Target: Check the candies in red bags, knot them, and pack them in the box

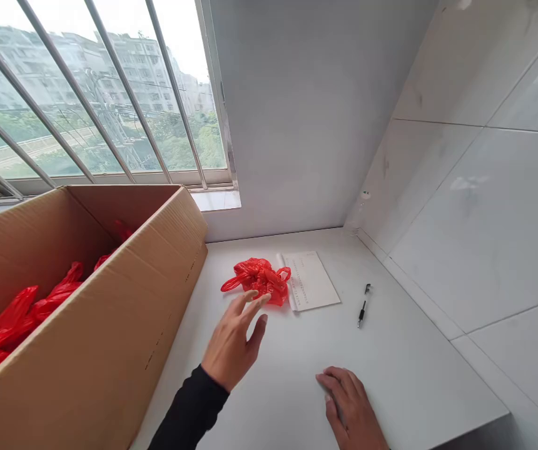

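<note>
We are resting our right hand (pixel 351 406) flat and empty on the white table (pixel 405 369), while our left hand (pixel 236 340) is hovering with fingers spread, holding nothing, fingertips just short of the red bag (pixel 259 280). Beside the bag are lying a paper (pixel 313 280) and a pen (pixel 363 306); a careless sweep could be knocking them aside. Left, a box (pixel 109 325) is holding more bags; beyond are tiled walls and a barred window (pixel 95 94).

This looks like an upper-floor room of a city flat used as a small packing corner, judging by the barred window (pixel 86 94) facing apartment blocks, glossy tiled wall (pixel 475 206), plain white table (pixel 391 375), and open cardboard box (pixel 109 325) full of red plastic bags (pixel 10 325).
</note>
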Motion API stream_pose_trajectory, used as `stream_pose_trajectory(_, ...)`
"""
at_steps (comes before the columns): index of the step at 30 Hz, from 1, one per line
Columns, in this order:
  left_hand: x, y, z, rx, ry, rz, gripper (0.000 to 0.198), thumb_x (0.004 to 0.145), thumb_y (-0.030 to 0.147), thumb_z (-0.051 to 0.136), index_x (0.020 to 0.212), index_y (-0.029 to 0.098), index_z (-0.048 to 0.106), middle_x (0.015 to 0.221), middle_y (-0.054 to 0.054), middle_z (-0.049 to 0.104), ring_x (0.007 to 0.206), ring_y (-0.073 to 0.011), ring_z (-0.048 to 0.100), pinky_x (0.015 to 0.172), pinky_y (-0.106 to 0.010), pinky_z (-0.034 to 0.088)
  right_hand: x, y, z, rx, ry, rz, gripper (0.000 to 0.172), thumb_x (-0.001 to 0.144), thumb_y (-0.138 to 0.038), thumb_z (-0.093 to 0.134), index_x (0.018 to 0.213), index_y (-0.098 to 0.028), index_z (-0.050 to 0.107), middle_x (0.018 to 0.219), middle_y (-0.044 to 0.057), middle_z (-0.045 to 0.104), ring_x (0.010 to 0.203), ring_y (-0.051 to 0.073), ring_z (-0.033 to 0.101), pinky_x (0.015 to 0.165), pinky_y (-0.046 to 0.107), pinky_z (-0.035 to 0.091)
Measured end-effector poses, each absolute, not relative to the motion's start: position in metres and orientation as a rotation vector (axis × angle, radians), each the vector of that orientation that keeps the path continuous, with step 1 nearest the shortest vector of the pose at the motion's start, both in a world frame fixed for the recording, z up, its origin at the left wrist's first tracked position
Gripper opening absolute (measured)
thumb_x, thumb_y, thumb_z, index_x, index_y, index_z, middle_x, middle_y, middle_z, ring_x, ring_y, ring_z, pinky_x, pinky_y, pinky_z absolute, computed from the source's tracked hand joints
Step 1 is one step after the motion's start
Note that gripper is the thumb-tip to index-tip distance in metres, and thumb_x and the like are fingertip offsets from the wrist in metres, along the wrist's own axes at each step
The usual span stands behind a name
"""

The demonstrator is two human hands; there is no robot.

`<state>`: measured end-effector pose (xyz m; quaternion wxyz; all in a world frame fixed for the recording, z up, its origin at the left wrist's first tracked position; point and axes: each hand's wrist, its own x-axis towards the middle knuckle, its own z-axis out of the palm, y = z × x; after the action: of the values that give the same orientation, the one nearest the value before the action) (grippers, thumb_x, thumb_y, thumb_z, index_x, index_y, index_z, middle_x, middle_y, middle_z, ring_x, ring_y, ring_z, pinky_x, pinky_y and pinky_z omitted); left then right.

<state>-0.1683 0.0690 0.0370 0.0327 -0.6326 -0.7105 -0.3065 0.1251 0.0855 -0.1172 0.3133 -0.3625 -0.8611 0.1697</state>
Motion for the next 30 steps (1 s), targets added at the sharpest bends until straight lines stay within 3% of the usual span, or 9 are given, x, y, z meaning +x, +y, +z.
stream_pose_trajectory(4,-0.155,0.107,-0.023,-1.916,-2.281,-0.815,0.040,0.092,0.030,0.066,0.130,0.019,0.060,0.140,-0.013,0.057,0.127,-0.0313,0.055,0.103,-0.058,0.047,0.125,0.089,-0.116,-0.918,-2.267,0.432,0.041,0.090,-0.010,0.046,0.123,-0.029,0.060,0.116,0.005,0.064,0.109,0.024,0.063,0.093,0.042,0.055)
stream_pose_trajectory(8,-0.129,0.083,-0.052,-1.914,-2.276,-0.755,0.031,0.093,0.032,0.066,0.120,0.017,0.065,0.129,-0.011,0.064,0.119,-0.0281,0.061,0.101,-0.055,0.049,0.128,0.093,-0.109,-0.852,-2.295,0.417,0.044,0.088,-0.008,0.048,0.125,-0.028,0.058,0.116,0.005,0.065,0.108,0.023,0.064,0.092,0.040,0.057)
stream_pose_trajectory(13,-0.099,0.039,-0.050,-1.895,-2.201,-0.849,0.025,0.096,0.028,0.061,0.120,0.019,0.064,0.119,-0.008,0.067,0.105,-0.0217,0.065,0.091,-0.044,0.056,0.132,0.093,-0.095,-0.882,-2.311,0.528,0.041,0.090,-0.007,0.047,0.126,-0.026,0.057,0.118,0.006,0.063,0.111,0.024,0.061,0.095,0.045,0.054)
stream_pose_trajectory(17,-0.092,0.042,-0.059,-1.484,-2.252,-0.927,0.039,0.095,0.029,0.062,0.132,0.020,0.057,0.134,-0.011,0.058,0.121,-0.0290,0.057,0.100,-0.055,0.049,0.135,0.092,-0.094,-0.890,-2.297,0.600,0.038,0.091,-0.007,0.046,0.123,-0.025,0.058,0.118,0.007,0.062,0.112,0.026,0.059,0.096,0.049,0.053)
stream_pose_trajectory(21,-0.060,0.037,-0.066,-1.417,-2.264,-0.968,0.039,0.095,0.021,0.058,0.134,0.018,0.056,0.122,-0.011,0.063,0.117,-0.0300,0.060,0.099,-0.057,0.049,0.141,0.092,-0.091,-0.829,-2.232,0.646,0.035,0.092,-0.009,0.047,0.121,-0.024,0.060,0.118,0.008,0.063,0.113,0.027,0.058,0.098,0.051,0.052)
stream_pose_trajectory(26,-0.014,0.004,-0.039,-1.625,-2.176,-1.152,0.038,0.098,0.016,0.047,0.132,0.027,0.060,0.122,-0.008,0.064,0.111,-0.0216,0.065,0.090,-0.037,0.058,0.143,0.103,-0.069,-0.741,-2.160,0.671,0.036,0.098,-0.017,0.046,0.132,-0.025,0.053,0.123,0.007,0.065,0.118,0.022,0.057,0.101,0.041,0.052)
stream_pose_trajectory(30,-0.005,-0.004,-0.039,-1.535,-2.206,-1.234,0.042,0.095,0.025,0.058,0.137,0.026,0.057,0.135,-0.011,0.058,0.124,-0.0282,0.057,0.101,-0.048,0.052,0.128,0.119,-0.062,-0.644,-2.189,0.587,0.044,0.097,-0.020,0.048,0.141,-0.021,0.048,0.136,0.007,0.061,0.132,0.024,0.047,0.115,0.045,0.039)
